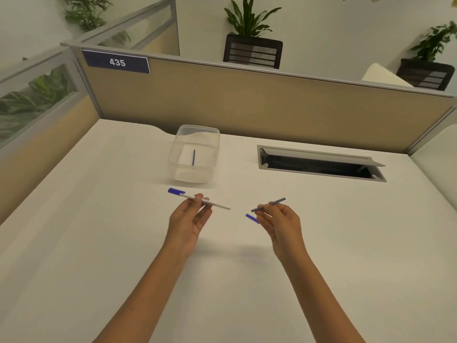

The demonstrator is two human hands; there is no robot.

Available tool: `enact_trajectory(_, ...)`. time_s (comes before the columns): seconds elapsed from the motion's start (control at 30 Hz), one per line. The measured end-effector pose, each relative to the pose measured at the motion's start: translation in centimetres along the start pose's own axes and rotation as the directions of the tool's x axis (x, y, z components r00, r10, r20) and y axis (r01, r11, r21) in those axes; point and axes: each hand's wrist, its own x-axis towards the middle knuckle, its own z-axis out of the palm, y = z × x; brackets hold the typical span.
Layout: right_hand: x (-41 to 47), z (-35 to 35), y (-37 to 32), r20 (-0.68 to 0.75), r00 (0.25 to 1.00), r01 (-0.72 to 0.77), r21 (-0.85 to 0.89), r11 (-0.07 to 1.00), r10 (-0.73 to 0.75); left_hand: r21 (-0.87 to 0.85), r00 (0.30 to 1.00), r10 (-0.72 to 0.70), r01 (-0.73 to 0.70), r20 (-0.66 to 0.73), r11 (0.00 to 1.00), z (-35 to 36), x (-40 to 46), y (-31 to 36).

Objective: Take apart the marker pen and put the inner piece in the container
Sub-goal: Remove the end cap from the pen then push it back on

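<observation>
Fingers (262, 211) pinch inner piece (269, 204); left hand (189, 219) holds barrel (217, 205).

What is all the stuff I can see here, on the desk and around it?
Container: one, clear plastic, far middle of the desk.
Inner piece in container: one, thin, blue, lying on its bottom.
Marker body: one, white with a blue cap at its left end, held above the desk.
Pulled-out inner piece: one, thin, grey-blue, held above the desk.
Small blue part: one, below the right fingers; which marker part it is cannot be told.
Desk: one, off-white.
Cable hatch: one, grey, open, far right of the desk.
Partition: tan with a grey frame, behind the desk.
Number sign: one, dark blue, reads 435.
Potted plants: several, green, behind the partition.
Left hand: holds the marker body.
Right hand: holds the pulled-out inner piece.
</observation>
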Motion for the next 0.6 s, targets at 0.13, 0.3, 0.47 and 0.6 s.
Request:
enact_trajectory(0.13,-1.7,1.6,-1.0,0.001,1.000,0.021,0.150,0.989,-0.021,-0.100,0.998,-0.055,0.054,-0.012,0.993,2.0,-1.1,0.1)
enact_trajectory(0.3,-2.7,2.8,-1.7,-0.010,0.998,0.069,0.218,0.974,-0.069,-0.177,0.990,-0.139,0.136,-0.002,0.975,3.5,-2.3,0.3)
enact_trajectory(0.47,-2.9,3.3,-1.7,-0.029,0.996,0.087,0.240,0.967,-0.082,-0.192,0.986,-0.165,0.163,0.006,0.968,4.2,-2.9,0.3)
enact_trajectory(0.6,-2.7,3.3,-1.3,-0.057,0.985,0.172,0.165,0.971,-0.164,-0.175,0.987,-0.161,0.156,-0.011,0.972,4.1,-3.0,0.3)
